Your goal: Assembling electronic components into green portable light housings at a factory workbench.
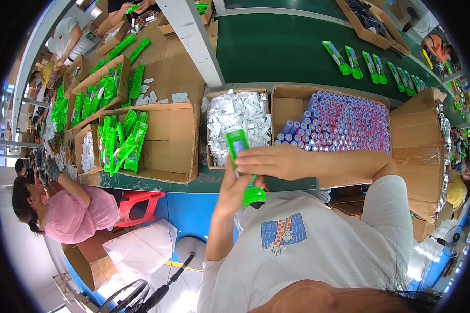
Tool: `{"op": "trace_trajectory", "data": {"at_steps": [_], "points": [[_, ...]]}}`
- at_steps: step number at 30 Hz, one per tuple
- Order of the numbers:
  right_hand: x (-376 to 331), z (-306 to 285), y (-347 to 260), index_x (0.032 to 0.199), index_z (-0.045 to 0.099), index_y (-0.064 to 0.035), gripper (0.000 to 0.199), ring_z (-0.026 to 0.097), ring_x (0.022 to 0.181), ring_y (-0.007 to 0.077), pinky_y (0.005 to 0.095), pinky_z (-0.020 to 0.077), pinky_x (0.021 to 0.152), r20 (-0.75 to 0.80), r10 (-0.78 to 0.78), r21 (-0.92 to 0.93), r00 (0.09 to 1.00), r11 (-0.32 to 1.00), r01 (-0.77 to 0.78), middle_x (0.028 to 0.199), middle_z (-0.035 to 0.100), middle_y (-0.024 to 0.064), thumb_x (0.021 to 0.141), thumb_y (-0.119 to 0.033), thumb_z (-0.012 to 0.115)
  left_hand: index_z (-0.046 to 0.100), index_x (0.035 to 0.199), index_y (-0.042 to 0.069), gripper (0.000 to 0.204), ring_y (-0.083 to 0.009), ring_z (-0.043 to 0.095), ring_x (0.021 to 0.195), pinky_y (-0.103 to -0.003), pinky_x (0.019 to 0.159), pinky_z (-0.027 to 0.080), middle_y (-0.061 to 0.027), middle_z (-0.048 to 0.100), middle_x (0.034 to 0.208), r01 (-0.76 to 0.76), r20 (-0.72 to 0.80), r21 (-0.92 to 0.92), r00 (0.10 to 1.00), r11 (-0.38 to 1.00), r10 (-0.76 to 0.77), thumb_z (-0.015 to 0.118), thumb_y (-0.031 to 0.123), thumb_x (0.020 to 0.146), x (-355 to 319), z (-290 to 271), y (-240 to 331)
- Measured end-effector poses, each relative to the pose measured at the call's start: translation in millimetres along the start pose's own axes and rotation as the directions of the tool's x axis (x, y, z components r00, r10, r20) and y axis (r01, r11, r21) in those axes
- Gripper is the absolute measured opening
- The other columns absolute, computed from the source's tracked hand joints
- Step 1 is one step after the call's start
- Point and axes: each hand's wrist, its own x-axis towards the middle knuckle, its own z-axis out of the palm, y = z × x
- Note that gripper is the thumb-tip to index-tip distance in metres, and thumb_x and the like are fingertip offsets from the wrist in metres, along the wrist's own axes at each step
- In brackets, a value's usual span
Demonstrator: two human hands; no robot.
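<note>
A long bright green plastic casing [254,196] is held in front of my chest, tilted, with a pale purple cell showing in its upper part. Around its middle wraps my left hand [232,189]. Across the casing's face lies my right hand [269,160], its fingers together and pressed against the casing; the thumb is hidden. Just beyond both hands stands a box of small white plastic parts [237,112]. Right of that, a cardboard box [290,107] holds many purple cylindrical battery cells [344,125], partly behind my right forearm.
An open carton [167,141] at left holds green casings [125,138]. Filled casings [350,60] lie in a row on the green conveyor belt [277,47]. A white metal post [193,41] rises beyond the boxes. A person in pink [78,211] works at left, near a red stool [138,206].
</note>
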Motion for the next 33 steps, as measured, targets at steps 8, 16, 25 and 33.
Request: {"op": "trace_trajectory", "data": {"at_steps": [8, 16, 25, 33], "points": [[20, -26, 97, 0.086, 0.068, -0.0104, 0.01, 0.056, 0.085, 0.0233, 0.0379, 0.0473, 0.075, 0.059, 0.415, -0.339, 0.908, 0.864, -0.373, 0.081, 0.057, 0.002, 0.076, -0.009, 0.068, 0.034, 0.13, 0.011, 0.047, -0.0185, 0.052, 0.074, -0.04, 0.066, 0.052, -0.0103, 0.05, 0.103, -0.093, -0.16, -0.088, 0.984, 0.992, 0.078, 0.044, 0.0, 0.086, 5, -7, -6], [10, -21, 102, 0.069, 0.062, -0.01, 0.008, 0.058, 0.086, 0.0215, 0.0368, 0.0496, 0.072, 0.039, 0.37, -0.336, 0.928, 0.88, -0.337, 0.08, 0.059, 0.0007, 0.073, -0.013, 0.068, 0.036, 0.125, 0.008, 0.045, -0.0207, 0.053, 0.073, -0.04, 0.067, 0.05, -0.0125, 0.052, 0.1, -0.064, -0.138, -0.044, 0.989, 0.997, 0.058, 0.045, -0.001, 0.082, 14, 11, -14], [32, -30, 59, 0.092, 0.061, -0.0067, 0.011, 0.065, 0.066, 0.0221, 0.0319, 0.0505, 0.06, 0.008, 0.476, 0.101, 0.879, 0.875, -0.474, 0.079, 0.067, 0.0066, 0.088, -0.017, 0.064, 0.03, 0.129, 0.008, 0.048, -0.0229, 0.057, 0.074, -0.038, 0.066, 0.05, -0.0142, 0.053, 0.1, -0.054, -0.091, -0.156, 0.995, 0.986, 0.04, 0.043, 0.006, 0.082, 14, 10, -15], [22, -9, 64, 0.096, 0.06, -0.0045, 0.026, 0.059, 0.077, 0.0093, 0.0247, 0.0515, 0.072, 0.21, 0.721, 0.723, 0.66, 0.34, -0.602, 0.09, 0.061, 0.002, 0.078, -0.011, 0.079, 0.029, 0.127, 0.006, 0.036, -0.0185, 0.058, 0.071, -0.034, 0.064, 0.051, -0.0118, 0.054, 0.095, -0.185, -0.094, 0.214, 0.973, 0.959, 0.209, 0.042, 0.011, 0.094, 20, 14, -25]]}}
